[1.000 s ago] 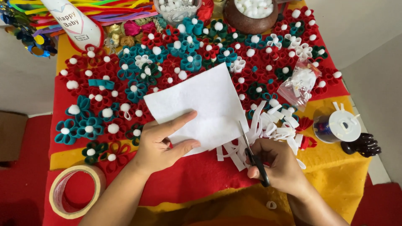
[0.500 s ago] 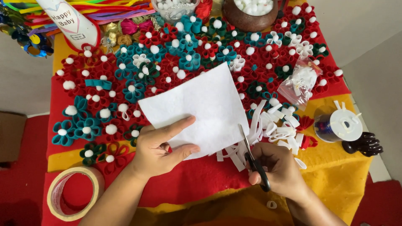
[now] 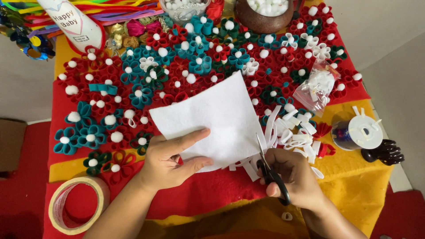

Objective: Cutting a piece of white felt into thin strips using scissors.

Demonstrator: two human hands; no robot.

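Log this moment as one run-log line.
left hand: holds white felt sheet | right hand: scissors cutting sheet's right edge | beside: cut white strips, tape roll

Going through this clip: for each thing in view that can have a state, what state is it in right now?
White felt sheet: flat, pinched at its lower left edge by the left hand.
Scissors: in the right hand, blades at the sheet's right edge.
Cut white strips: loose, piled right of the sheet.
Tape roll: lying flat, untouched.
Clear bag: holding white pieces; whether sealed, cannot tell.
Brown bowl: filled with white pompoms.
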